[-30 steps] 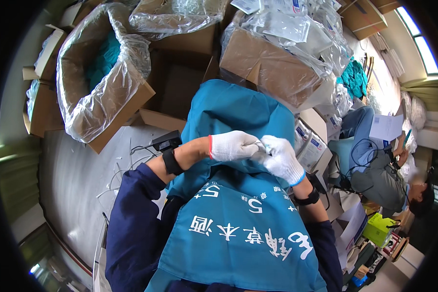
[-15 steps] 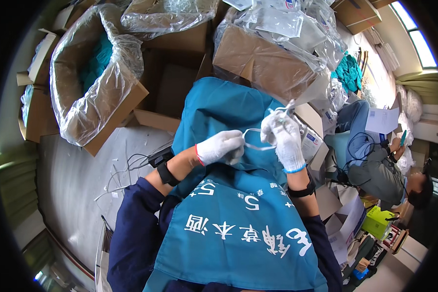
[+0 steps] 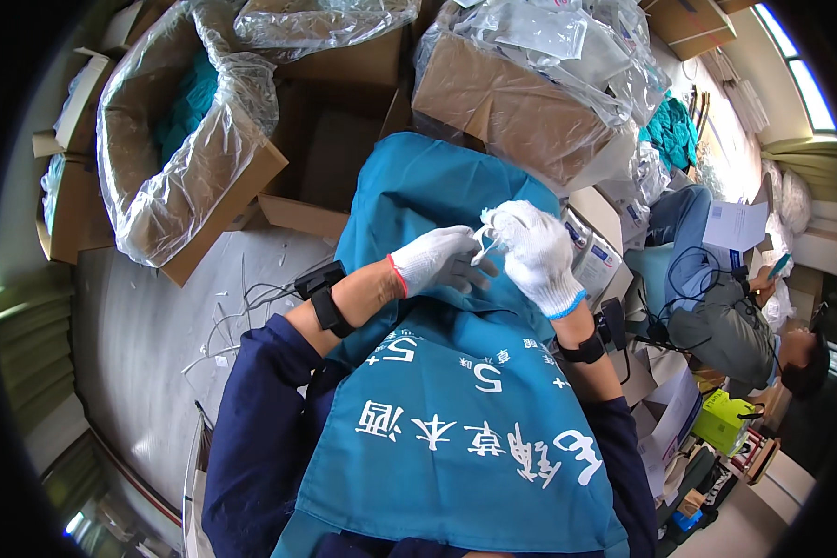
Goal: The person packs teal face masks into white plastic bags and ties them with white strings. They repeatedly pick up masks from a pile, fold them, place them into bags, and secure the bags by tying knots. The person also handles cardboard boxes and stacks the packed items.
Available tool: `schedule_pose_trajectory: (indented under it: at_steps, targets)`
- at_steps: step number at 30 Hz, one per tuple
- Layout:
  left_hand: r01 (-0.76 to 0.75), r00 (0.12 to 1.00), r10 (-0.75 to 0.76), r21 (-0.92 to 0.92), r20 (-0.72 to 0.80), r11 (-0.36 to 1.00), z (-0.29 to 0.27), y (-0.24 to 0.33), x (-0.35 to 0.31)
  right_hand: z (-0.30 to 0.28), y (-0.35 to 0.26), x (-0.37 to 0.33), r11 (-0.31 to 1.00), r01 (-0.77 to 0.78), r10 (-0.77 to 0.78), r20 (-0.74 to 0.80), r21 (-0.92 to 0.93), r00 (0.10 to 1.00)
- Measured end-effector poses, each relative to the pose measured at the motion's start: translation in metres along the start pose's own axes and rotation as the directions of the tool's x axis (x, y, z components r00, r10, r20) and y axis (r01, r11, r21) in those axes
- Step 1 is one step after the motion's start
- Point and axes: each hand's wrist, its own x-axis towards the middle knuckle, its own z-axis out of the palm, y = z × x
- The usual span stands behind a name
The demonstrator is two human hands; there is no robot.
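Observation:
Both my hands wear white knit gloves and meet above the teal apron (image 3: 437,195) over my lap. In my right hand (image 3: 537,256), with the blue cuff, a thin white cord (image 3: 482,244) is bunched between closed fingertips. My left hand (image 3: 434,259), with the red cuff, reaches in from the side; its thumb and forefinger close at the cord's strands, while its other fingers hang loosely below. Short ends of the cord dangle between the two hands. The rest of it is hidden by the gloves.
A plastic-lined carton (image 3: 242,167) with teal items stands at far left, an open carton (image 3: 330,130) beside it. Ahead is a carton (image 3: 511,102) under clear plastic bags. Cables (image 3: 237,325) trail on the floor at left. Another person (image 3: 725,321) sits at right.
The cord's wide loop between my hands has shrunk to a small bunch. My left hand has moved right and up, closer to the right hand, which has turned with knuckles up.

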Motion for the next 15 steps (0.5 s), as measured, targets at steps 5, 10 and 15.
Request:
schedule_pose_trajectory:
  at_steps: [5,10,15]
  targets:
    - [-0.020,0.994,0.012,-0.071,-0.111,0.997,0.004,0.000,0.001,0.012,0.010,-0.010,0.978,0.053,-0.049,0.024,-0.203,0.999]
    - [-0.077,0.989,0.079,0.022,-0.123,0.997,0.000,0.001,0.001,0.013,0.015,-0.017,0.984,-0.146,0.144,0.033,0.105,0.989]
    - [-0.162,0.905,0.361,0.602,-0.224,0.782,-0.010,0.006,-0.011,0.005,0.021,-0.026,0.109,-0.733,0.651,0.509,0.672,0.563]
